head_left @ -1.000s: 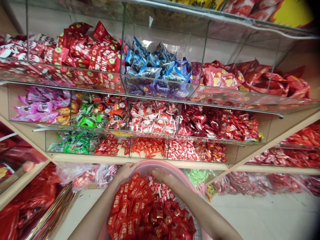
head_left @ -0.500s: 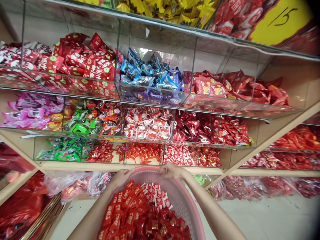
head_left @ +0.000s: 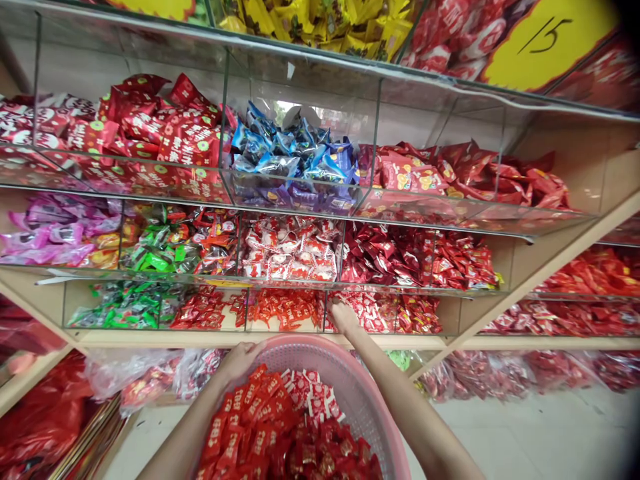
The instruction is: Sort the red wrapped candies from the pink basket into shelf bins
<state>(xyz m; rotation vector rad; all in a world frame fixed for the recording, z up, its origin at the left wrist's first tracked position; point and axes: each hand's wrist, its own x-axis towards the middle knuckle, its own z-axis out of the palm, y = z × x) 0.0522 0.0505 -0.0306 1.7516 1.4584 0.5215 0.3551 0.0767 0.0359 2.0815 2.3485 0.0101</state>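
My left hand [head_left: 243, 359] is closed round the left rim of a pink plastic basket [head_left: 385, 407]. Inside it lie orange-red wrapped candies [head_left: 253, 417], small red-and-white packets [head_left: 313, 393] and dark red wrapped candies [head_left: 320, 450]. My right hand [head_left: 345, 317] is beyond the basket, at the lowest shelf's compartment of red-and-white candies [head_left: 370, 310]. Its fingers look bent, but their tips are too blurred to show whether they hold anything. Orange-red candies [head_left: 283, 307] sit in the compartment just to the left of that hand.
Clear dividers and front panels [head_left: 300, 200] edge the tiered shelves. Blue packets [head_left: 295, 150], large red packets [head_left: 165, 123] and green-wrapped sweets [head_left: 120, 303] fill other compartments. A yellow price card [head_left: 550, 43] hangs upper right. Bagged goods [head_left: 500, 373] lie below on the floor.
My right hand has moved from above the basket's rim forward and up to the lowest shelf's candy compartment. My left hand stays on the rim. The view has shifted slightly.
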